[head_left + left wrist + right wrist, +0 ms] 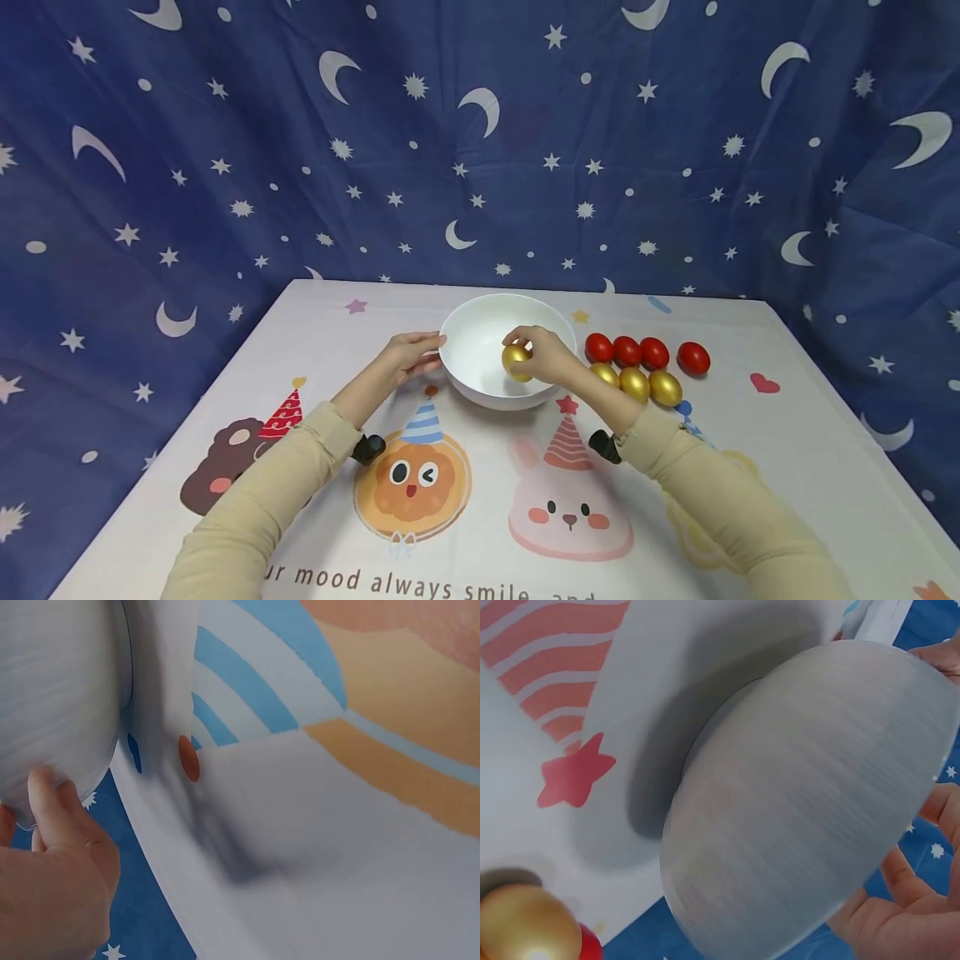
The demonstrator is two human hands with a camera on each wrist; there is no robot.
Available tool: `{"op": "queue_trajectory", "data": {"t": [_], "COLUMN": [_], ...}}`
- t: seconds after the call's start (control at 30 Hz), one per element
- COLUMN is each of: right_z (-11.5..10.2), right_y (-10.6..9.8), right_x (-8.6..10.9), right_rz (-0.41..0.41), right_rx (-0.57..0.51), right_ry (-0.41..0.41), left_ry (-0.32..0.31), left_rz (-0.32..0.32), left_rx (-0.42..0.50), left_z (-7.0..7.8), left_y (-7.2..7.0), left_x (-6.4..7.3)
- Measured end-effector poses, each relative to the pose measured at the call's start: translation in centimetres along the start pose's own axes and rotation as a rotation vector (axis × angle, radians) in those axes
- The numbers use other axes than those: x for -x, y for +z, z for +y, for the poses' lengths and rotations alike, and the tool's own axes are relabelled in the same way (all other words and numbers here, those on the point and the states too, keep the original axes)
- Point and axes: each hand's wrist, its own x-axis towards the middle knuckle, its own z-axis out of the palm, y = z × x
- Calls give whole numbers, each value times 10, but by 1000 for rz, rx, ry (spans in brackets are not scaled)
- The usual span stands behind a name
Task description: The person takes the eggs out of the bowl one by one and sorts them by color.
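Note:
A white bowl point(472, 337) stands on the printed tablecloth, in the middle of the head view. My left hand point(408, 354) pinches its left rim; the left wrist view has the fingers point(56, 806) against the bowl's outer wall. Over the bowl's right part, my right hand point(551, 358) grips a shiny gold egg point(514, 360) between thumb and fingers. In the right wrist view the bowl's side point(802, 795) hides that egg, and only part of the right hand point(915, 907) shows past the rim.
Right of the bowl lie several red eggs point(627, 352) in a row, one red egg point(693, 359) a little apart. Gold eggs point(634, 384) lie in front of them, partly behind the right forearm. A blue star-patterned curtain point(480, 167) hangs behind the table.

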Motion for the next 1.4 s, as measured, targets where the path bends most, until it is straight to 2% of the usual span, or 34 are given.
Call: {"op": "queue_trajectory", "data": {"t": [0.23, 0.57, 0.83, 1.13, 1.4], "right_z": [-3, -5, -4, 9, 27], "right_y": [-13, -27, -38, -55, -67], "right_x": [13, 32, 53, 80, 100], "right_rz": [37, 67, 109, 194, 218], "right_rx": [-21, -20, -73, 22, 60], "right_ry": [23, -30, -10, -14, -3], "left_ry": [-21, -35, 30, 80, 75], "left_rz": [14, -6, -16, 39, 9], "left_rx": [14, 54, 31, 9, 16], "left_z": [2, -2, 1, 3, 3], "left_y": [2, -4, -4, 2, 0], "left_x": [-1, 0, 2, 5, 4]}}
